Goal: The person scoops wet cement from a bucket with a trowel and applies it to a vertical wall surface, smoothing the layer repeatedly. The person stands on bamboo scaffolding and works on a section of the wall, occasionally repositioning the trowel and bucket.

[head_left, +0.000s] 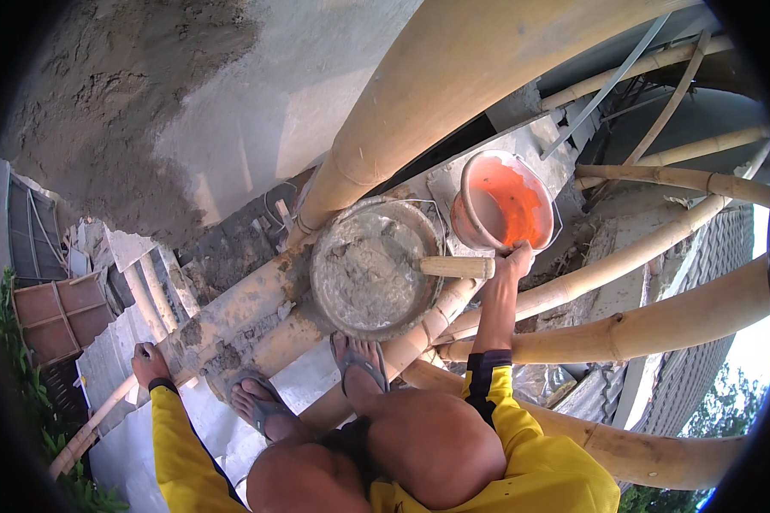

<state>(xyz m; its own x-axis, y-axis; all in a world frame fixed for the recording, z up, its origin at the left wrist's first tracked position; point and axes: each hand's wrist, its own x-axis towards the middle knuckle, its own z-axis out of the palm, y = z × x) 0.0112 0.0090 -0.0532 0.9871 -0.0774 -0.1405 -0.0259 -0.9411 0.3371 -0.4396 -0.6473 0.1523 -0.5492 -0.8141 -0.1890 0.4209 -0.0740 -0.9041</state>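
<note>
My right hand [512, 259] is closed on the near rim of a bucket [503, 205] with a wire handle. The bucket is tilted, showing its orange inside and a greyish coating. Left of it, a round tub [323, 291] holds wet grey mortar [375, 269]. A wooden handle [456, 267] sticks out over the tub's right rim; whatever it belongs to is hidden in the mortar. At the far left my left hand [150, 362] is curled on a thin bamboo pole [109, 407], beside the end of a thicker, mortar-stained one.
My sandalled feet [359, 363] stand on bamboo poles [239, 329] crusted with mortar. A thick bamboo upright [402, 103] rises beyond the tub. Behind it is a wall [265, 94] partly covered in wet plaster [120, 103]. More poles [650, 321] cross at right, above corrugated roofing [701, 303].
</note>
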